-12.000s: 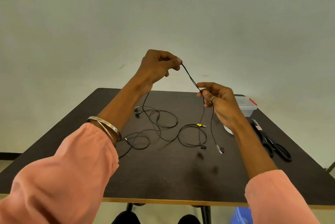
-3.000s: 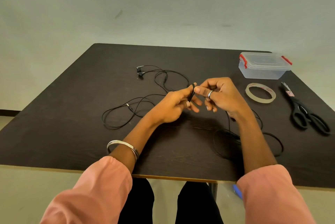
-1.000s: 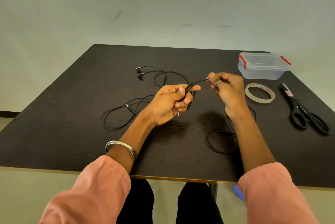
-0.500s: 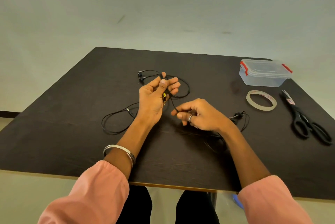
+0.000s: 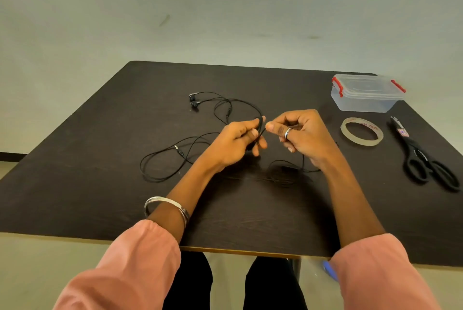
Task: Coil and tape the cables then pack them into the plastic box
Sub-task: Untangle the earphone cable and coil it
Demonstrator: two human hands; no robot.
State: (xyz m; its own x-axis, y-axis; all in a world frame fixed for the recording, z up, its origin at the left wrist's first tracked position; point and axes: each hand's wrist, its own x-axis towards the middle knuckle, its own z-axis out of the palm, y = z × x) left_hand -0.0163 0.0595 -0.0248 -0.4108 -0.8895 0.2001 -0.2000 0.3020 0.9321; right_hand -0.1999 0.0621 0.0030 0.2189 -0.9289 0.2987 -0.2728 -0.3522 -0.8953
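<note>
The bench (image 5: 100, 184) is showing matt, dark wood grain; the box (image 5: 365, 99) is looking like clear, smooth plastic; the bangle (image 5: 166, 205) is gleaming like metal.

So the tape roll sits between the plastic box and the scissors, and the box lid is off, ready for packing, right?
Not quite. The head view shows the plastic box closed, with its lid on and the red clips at both ends. The rest stands: the tape roll lies between the box and the scissors.
</note>
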